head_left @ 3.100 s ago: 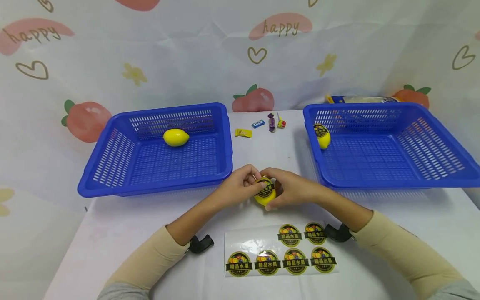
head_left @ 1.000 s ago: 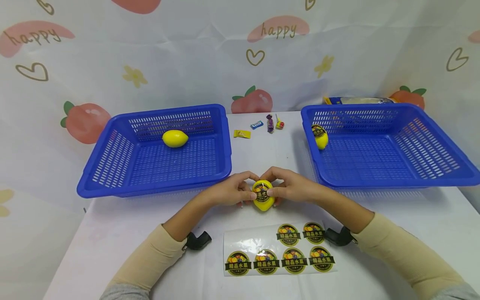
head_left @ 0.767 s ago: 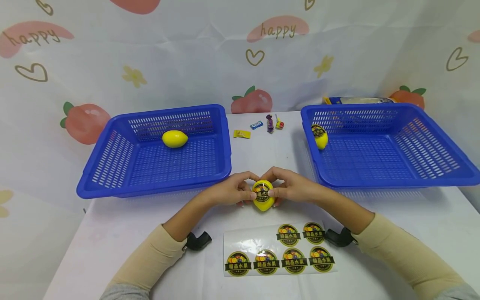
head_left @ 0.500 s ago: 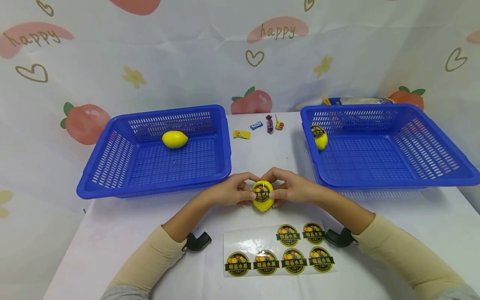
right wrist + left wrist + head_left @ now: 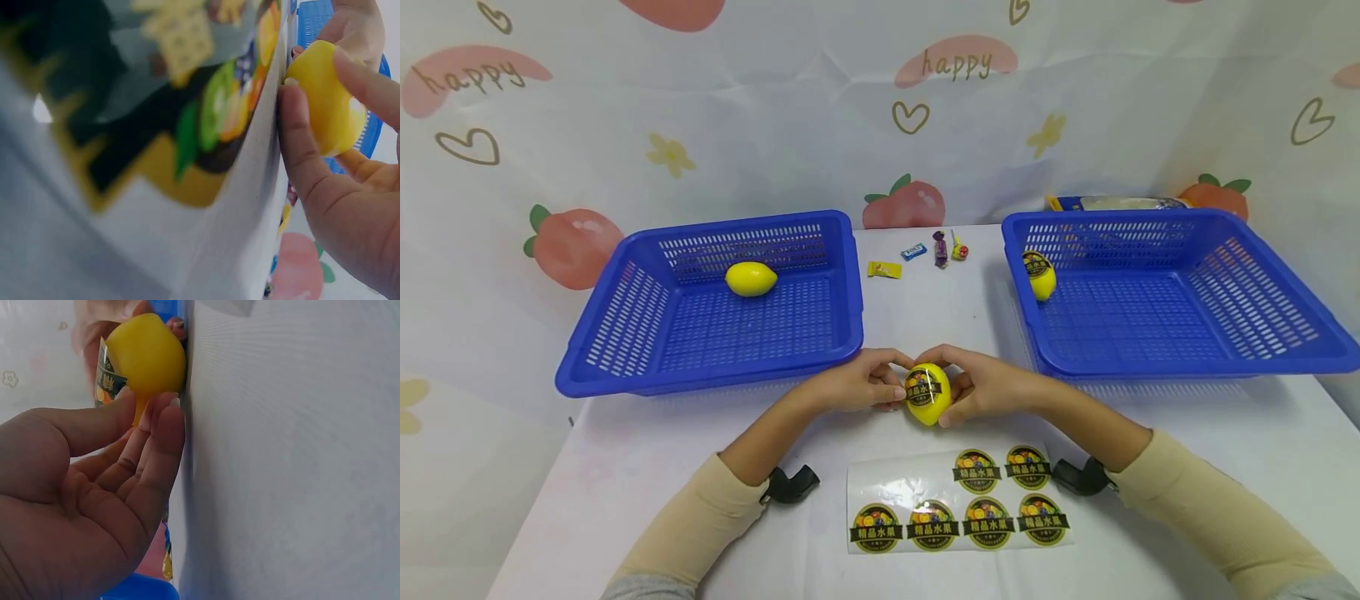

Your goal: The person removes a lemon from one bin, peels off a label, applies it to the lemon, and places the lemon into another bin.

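Observation:
A yellow lemon with a round black-and-gold sticker on its upper face sits between my hands at the middle of the table. My right hand grips it from the right, thumb near the pointed end and fingers behind. From the left, my left hand pinches the lemon's side; its thumb lies at the sticker's edge in the left wrist view, where one sticker edge stands off the skin. Just in front of the hands lies a sticker sheet with several stickers left on it.
A blue basket at left holds a plain lemon. Another blue basket at right contains a stickered lemon. Between them, toward the back, lie a yellow packet, a blue packet, a purple candy and a lollipop.
Both hands first worked at the sticker, then pressed it with both thumbs. Now the right thumb has moved off it to the lemon's lower side, and the lemon is turned slightly.

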### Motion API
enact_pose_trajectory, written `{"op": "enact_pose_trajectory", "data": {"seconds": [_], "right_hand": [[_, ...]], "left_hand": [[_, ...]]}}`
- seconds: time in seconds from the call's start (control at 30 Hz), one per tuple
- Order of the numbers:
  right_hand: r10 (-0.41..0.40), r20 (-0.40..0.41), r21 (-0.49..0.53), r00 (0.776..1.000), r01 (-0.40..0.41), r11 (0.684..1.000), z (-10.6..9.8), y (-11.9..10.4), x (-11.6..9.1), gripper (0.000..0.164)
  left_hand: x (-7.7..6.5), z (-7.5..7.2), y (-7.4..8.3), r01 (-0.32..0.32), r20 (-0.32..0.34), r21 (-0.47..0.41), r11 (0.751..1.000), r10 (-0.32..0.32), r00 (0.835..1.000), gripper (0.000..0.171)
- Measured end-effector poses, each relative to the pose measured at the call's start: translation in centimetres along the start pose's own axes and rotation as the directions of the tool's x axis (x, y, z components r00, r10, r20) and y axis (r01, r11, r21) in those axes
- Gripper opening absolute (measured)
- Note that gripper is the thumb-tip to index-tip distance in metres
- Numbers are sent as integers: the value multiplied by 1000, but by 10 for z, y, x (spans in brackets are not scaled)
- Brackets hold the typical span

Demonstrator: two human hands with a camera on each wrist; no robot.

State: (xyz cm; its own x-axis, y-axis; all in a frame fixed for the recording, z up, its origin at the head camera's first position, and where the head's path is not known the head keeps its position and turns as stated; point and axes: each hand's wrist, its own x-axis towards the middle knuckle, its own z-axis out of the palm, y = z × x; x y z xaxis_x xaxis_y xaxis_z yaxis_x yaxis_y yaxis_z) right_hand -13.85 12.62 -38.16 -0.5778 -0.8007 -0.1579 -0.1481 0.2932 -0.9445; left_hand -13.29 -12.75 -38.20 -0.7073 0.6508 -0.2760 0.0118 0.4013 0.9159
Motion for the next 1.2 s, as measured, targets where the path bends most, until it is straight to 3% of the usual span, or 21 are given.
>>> {"op": "enact_pose_trajectory", "data": {"seconds": [0.17, 0.33, 0.47, 0.6, 0.73, 0.87, 0.93, 0.97, 1.0, 1.07, 1.13, 1.17, 1.2], "right_hand": [[-36, -21, -40, 999, 35, 999, 5, -2, 2, 73], [-35, -61, -148, 998, 25, 989, 11, -5, 3, 82], [-65, -79, -269, 995, 42, 962, 14, -7, 3, 82], [-107, -89, -376, 990, 66, 924, 15, -8, 2, 75], [-100, -115, -437, 988, 40, 899, 16, -10, 0, 73], [-104, -142, -484, 984, 22, 875, 15, -13, -3, 71], [-107, -155, -501, 982, 15, 865, 14, -14, -4, 70], [-109, -157, -505, 982, 15, 863, 14, -14, -4, 70], [-107, -158, -506, 982, 12, 863, 14, -14, -4, 70], [-114, -158, -516, 981, 17, 857, 14, -14, -4, 71], [-124, -154, -529, 980, 24, 849, 14, -14, -4, 72], [-125, -152, -535, 980, 25, 845, 14, -13, -4, 73], [-124, -150, -537, 981, 24, 843, 14, -14, -4, 73]], "left_hand": [[-2, 1, 2, -30, -4, 43, 999, 30, 1000, 40], [-2, 3, 3, -49, -13, 63, 997, 50, 999, 39], [-2, 5, 5, -46, -26, 97, 994, 49, 998, 39], [-5, 11, 7, -25, -51, 197, 980, 36, 998, 41], [-12, 18, 13, -17, -111, 349, 937, 59, 992, 43], [-27, 27, 27, -38, -183, 530, 847, 158, 970, 39], [-35, 32, 35, -82, -217, 605, 792, 263, 940, 34], [-40, 33, 39, -116, -230, 637, 762, 332, 915, 31], [-44, 33, 43, -144, -245, 674, 725, 403, 882, 28], [-52, 31, 50, -171, -278, 746, 644, 534, 798, 24], [-59, 26, 55, -137, -314, 804, 578, 610, 728, 22], [-61, 22, 56, -98, -335, 826, 555, 624, 706, 21], [-64, 19, 57, -52, -359, 838, 543, 621, 697, 21]]}}
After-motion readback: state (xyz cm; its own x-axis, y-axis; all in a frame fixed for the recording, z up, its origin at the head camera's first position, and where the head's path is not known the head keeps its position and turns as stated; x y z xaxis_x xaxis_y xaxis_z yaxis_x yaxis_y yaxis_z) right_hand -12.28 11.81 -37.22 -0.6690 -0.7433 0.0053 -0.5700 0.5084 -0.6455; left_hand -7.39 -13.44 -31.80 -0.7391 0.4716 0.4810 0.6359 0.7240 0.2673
